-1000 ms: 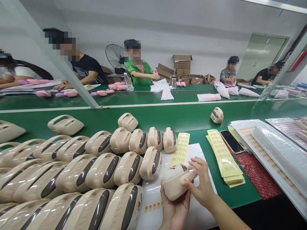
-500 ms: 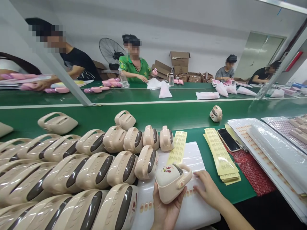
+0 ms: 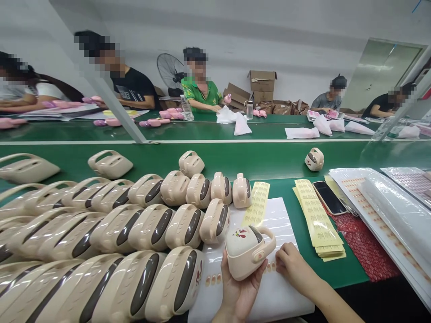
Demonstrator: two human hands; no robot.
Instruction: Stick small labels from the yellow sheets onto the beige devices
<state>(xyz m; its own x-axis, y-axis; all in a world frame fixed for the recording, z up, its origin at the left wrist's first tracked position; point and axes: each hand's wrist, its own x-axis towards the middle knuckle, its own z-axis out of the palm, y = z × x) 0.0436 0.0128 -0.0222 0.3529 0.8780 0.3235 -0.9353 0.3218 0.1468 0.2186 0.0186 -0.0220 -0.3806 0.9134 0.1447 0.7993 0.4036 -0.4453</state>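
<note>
a beige case (image 3: 247, 251) is held up over the near half of the white sheet (image 3: 279, 215), gripped from below by the left hand (image 3: 240, 287). the fingers are wrapped round its underside and the thumb is pressed to its near face. the case is tilted, with its red flower print turned up and its handle pointed to the right.

the right hand (image 3: 292, 267) is laid on the sheet just right of the case, fingers bent, tips set down by the small stickers (image 3: 270, 268) printed there. whether a sticker is pinched cannot be told.

left of the sheet, rows of cases (image 3: 151, 224) are packed side by side, some lapped onto its left edge. a yellow strip (image 3: 257, 204) is laid across the sheet's far edge. right of the sheet a yellow stack (image 3: 318, 220) is seen, and beyond that a phone (image 3: 329, 197). far behind the sheet, a lone case (image 3: 314, 159) is left on the green belt (image 3: 235, 161).
</note>
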